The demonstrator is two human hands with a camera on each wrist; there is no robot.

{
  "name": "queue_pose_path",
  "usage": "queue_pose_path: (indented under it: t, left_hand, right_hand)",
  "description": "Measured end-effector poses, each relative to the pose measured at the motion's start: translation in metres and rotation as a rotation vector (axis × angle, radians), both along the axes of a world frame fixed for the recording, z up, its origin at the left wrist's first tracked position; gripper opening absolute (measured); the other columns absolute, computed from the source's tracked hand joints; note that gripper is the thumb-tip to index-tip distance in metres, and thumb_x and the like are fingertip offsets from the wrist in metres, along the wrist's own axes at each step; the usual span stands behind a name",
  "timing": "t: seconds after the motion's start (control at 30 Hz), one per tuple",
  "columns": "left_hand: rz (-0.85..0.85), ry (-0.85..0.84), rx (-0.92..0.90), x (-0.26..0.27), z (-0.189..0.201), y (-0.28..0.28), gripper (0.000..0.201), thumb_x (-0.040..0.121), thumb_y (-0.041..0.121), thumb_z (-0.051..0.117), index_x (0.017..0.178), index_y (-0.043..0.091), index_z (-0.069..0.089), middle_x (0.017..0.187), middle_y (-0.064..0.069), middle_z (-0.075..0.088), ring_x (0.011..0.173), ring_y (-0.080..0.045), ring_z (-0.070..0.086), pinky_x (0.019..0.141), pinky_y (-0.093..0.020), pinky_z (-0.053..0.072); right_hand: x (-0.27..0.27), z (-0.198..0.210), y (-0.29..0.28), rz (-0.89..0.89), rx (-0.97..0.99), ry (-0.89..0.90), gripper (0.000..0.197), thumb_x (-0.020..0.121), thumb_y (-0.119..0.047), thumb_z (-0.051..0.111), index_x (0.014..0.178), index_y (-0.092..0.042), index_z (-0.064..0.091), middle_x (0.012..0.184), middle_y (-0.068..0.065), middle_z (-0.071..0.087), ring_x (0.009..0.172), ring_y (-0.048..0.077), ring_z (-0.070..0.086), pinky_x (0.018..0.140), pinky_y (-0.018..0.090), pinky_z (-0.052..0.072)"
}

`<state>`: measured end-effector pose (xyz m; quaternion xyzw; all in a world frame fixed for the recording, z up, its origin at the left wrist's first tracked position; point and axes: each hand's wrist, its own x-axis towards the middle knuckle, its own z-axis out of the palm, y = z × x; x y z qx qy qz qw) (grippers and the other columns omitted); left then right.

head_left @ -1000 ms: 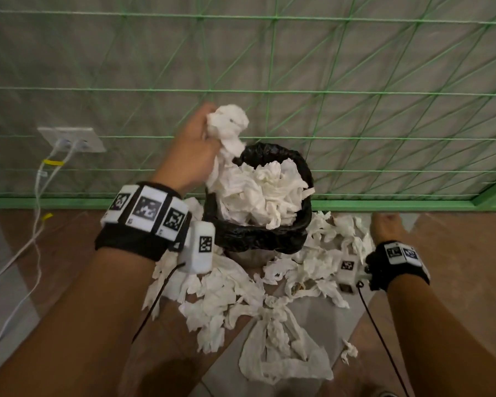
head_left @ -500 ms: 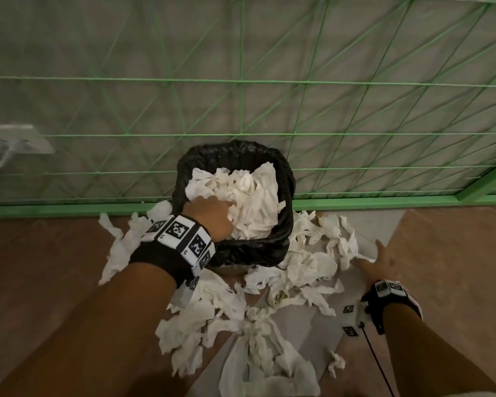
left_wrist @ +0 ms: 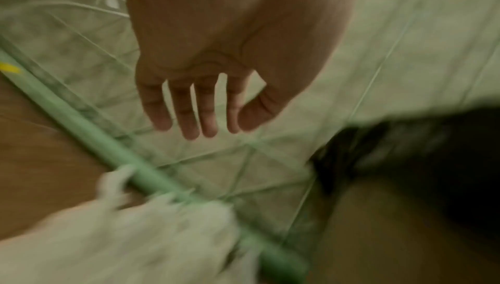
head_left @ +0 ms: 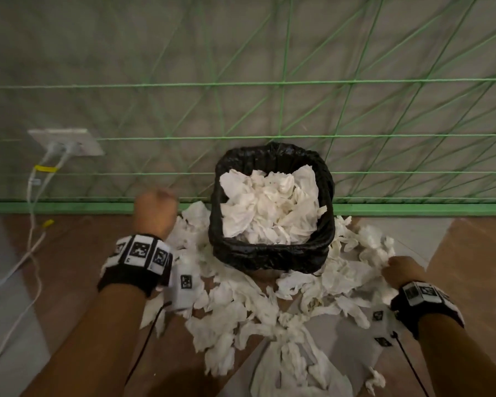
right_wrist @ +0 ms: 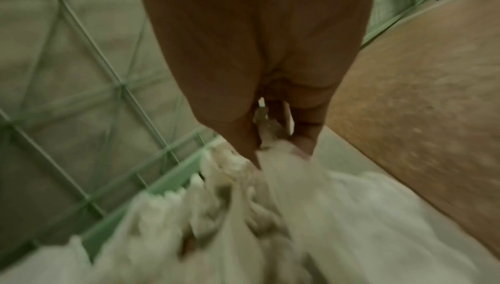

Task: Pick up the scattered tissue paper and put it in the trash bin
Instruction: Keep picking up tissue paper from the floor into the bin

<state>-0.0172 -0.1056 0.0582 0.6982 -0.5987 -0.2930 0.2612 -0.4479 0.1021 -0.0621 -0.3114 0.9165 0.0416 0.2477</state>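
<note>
A black-lined trash bin (head_left: 272,253) stands against the wall, heaped with crumpled white tissue (head_left: 269,207). More tissue paper (head_left: 241,308) lies scattered on the floor around its base. My left hand (head_left: 155,210) hovers left of the bin and holds nothing. In the left wrist view that hand (left_wrist: 200,117) has its fingers hanging straight and relaxed above floor tissue (left_wrist: 121,241). My right hand (head_left: 401,272) is down at the right edge of the pile. Its fingers (right_wrist: 304,139) pinch a bunch of tissue (right_wrist: 284,203) there.
A green-gridded wall and green baseboard (head_left: 69,207) run behind the bin. A wall socket (head_left: 66,144) with white cables (head_left: 30,253) trailing over the floor sits at the left. Brown floor (head_left: 470,253) lies to the right of the pile.
My left hand pushed its tissue into the bin, let go and pulled out to the left, empty. My right hand closed on tissue at the right of the pile.
</note>
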Motion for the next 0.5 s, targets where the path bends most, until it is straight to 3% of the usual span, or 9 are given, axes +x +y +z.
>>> queue_pose_path:
  t: [0.07,0.13,0.2,0.27,0.3,0.37,0.4,0.43,0.5]
  left_hand:
    - [-0.2,-0.216,0.193,0.03,-0.064,0.019,0.033,0.086,0.021,0.06,0.116,0.007,0.059,0.13,-0.022,0.056,0.117,-0.037,0.053,0.101,-0.042,0.042]
    - [-0.333,-0.42,0.312,0.05,-0.112,0.055,0.067,0.081,0.048,0.063,0.14,0.025,0.041,0.153,-0.01,0.032,0.138,-0.03,0.035,0.112,-0.041,0.032]
    - [-0.351,-0.575,0.391,0.058,-0.135,0.092,0.072,0.079,0.061,0.056,0.143,0.041,0.03,0.154,-0.002,0.026,0.141,-0.03,0.028,0.115,-0.043,0.029]
    - [-0.361,-0.567,0.425,0.064,-0.151,0.121,0.067,0.085,0.052,0.054,0.145,0.035,0.031,0.154,-0.013,0.029,0.139,-0.036,0.031,0.115,-0.048,0.028]
    - [-0.389,-0.593,0.399,0.068,-0.159,0.13,0.067,0.089,0.052,0.048,0.148,0.032,0.024,0.157,-0.016,0.02,0.143,-0.036,0.023,0.119,-0.048,0.016]
    - [-0.379,-0.608,0.296,0.082,-0.174,0.128,0.068,0.094,0.055,0.029,0.152,0.027,0.007,0.162,-0.008,0.002,0.149,-0.028,0.006,0.116,-0.04,-0.015]
    - [-0.345,-0.598,0.272,0.082,-0.165,0.126,0.066,0.094,0.055,0.025,0.152,0.025,0.011,0.162,-0.004,0.007,0.148,-0.025,0.009,0.116,-0.038,-0.014]
    - [-0.283,-0.61,0.236,0.078,-0.155,0.123,0.064,0.093,0.055,0.025,0.149,0.025,0.022,0.159,-0.004,0.02,0.145,-0.024,0.021,0.12,-0.042,-0.002]
    - [-0.256,-0.615,0.162,0.07,-0.13,0.115,0.052,0.091,0.049,0.037,0.137,0.025,0.045,0.144,-0.009,0.045,0.13,-0.029,0.044,0.111,-0.045,0.033]
  right_hand:
    - [-0.009,0.02,-0.006,-0.011,-0.029,-0.045,0.023,0.091,-0.017,0.05,0.097,0.0,0.065,0.113,0.022,0.064,0.099,0.034,0.062,0.088,0.035,0.05]
    - [-0.017,0.046,-0.016,-0.024,-0.114,-0.064,0.023,0.093,-0.017,0.05,0.084,0.0,0.063,0.107,0.026,0.063,0.093,0.035,0.059,0.085,0.038,0.046]
    - [-0.019,0.082,-0.023,-0.063,-0.242,-0.124,0.026,0.093,-0.015,0.049,0.072,-0.002,0.056,0.099,0.025,0.059,0.082,0.032,0.054,0.079,0.039,0.045]
    - [-0.012,0.124,-0.033,-0.042,-0.345,-0.129,0.025,0.093,-0.018,0.048,0.073,-0.004,0.052,0.097,0.026,0.058,0.07,0.027,0.047,0.064,0.033,0.041]
    - [-0.008,0.147,-0.038,0.0,-0.402,-0.131,0.029,0.091,-0.028,0.048,0.076,-0.004,0.053,0.095,0.026,0.06,0.07,0.028,0.048,0.061,0.03,0.037]
    - [0.006,0.192,-0.048,0.031,-0.549,-0.126,0.045,0.083,-0.051,0.046,0.086,-0.009,0.061,0.092,0.025,0.062,0.079,0.034,0.055,0.069,0.035,0.039]
    - [0.014,0.214,-0.052,0.061,-0.62,-0.086,0.048,0.083,-0.055,0.044,0.09,-0.012,0.064,0.094,0.024,0.062,0.086,0.036,0.058,0.077,0.039,0.042]
    - [0.023,0.234,-0.057,0.09,-0.675,-0.035,0.049,0.086,-0.057,0.042,0.09,-0.013,0.065,0.096,0.021,0.063,0.091,0.033,0.058,0.082,0.04,0.042]
    - [0.043,0.267,-0.064,0.105,-0.855,-0.037,0.045,0.089,-0.053,0.045,0.081,-0.014,0.065,0.084,0.011,0.063,0.083,0.023,0.057,0.079,0.035,0.042]
